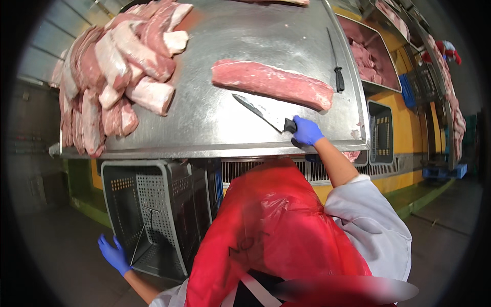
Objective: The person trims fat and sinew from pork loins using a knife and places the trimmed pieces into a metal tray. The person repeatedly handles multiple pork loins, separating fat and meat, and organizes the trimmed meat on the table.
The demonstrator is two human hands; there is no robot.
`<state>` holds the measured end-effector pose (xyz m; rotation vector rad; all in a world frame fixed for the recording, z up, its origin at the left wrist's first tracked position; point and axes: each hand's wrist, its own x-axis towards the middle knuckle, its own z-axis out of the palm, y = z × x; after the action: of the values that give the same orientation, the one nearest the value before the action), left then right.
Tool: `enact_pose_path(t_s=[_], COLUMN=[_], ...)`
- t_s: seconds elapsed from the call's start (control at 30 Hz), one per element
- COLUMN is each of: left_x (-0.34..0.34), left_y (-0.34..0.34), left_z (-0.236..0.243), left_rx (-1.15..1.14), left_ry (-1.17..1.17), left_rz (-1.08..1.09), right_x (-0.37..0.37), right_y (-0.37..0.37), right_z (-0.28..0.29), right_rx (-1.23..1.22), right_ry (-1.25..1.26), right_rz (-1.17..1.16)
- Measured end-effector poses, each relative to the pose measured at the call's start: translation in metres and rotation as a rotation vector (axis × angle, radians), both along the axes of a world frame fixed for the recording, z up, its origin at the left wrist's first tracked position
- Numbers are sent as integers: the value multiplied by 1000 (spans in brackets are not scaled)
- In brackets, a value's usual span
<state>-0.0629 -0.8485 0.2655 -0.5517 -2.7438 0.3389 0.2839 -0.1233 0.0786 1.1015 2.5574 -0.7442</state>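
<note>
My right hand [307,131], in a blue glove, is closed round the black handle of a knife [252,108]. The knife's blade points away to the left, low over the steel table. Just beyond it lies a long, trimmed piece of pork loin [271,84]. My left hand [113,254], also gloved in blue, is down at the lower left with its fingers apart, beside a grey perforated crate [171,215]. A thin metal rod with a T-shaped end [148,220] slants across the crate's opening, its lower end close to my left wrist.
Many meat pieces with pale fat are heaped on the steel table's [199,128] left side. A second knife [338,79] lies near its right edge. Beyond that edge stand a steel bin of meat [381,38] and a grey crate [381,161]. Another meat piece [286,1] shows at the far edge.
</note>
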Motion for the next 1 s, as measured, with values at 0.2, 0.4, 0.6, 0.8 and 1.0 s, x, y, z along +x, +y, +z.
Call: enact_pose_path(t_s=[0.2,0.4,0.6,0.8,1.0], left_x=[0,78,100,76,114], left_y=[387,729,781,767,732], left_z=[-6,-173,-191,-189,-187], left_rx=[323,-7,-59,-82,-85], left_ry=[-214,-466,-555,-725,-477], left_rz=[-615,-1269,-1177,-1176,-917], right_x=[172,231,285,258,191], right_y=[7,59,72,99,146], right_z=[8,11,11,6,-3], right_rx=[-282,-242,-178,-537,-723], right_ry=[580,771,762,783,849], right_rz=[-376,-792,-822,-916,-788])
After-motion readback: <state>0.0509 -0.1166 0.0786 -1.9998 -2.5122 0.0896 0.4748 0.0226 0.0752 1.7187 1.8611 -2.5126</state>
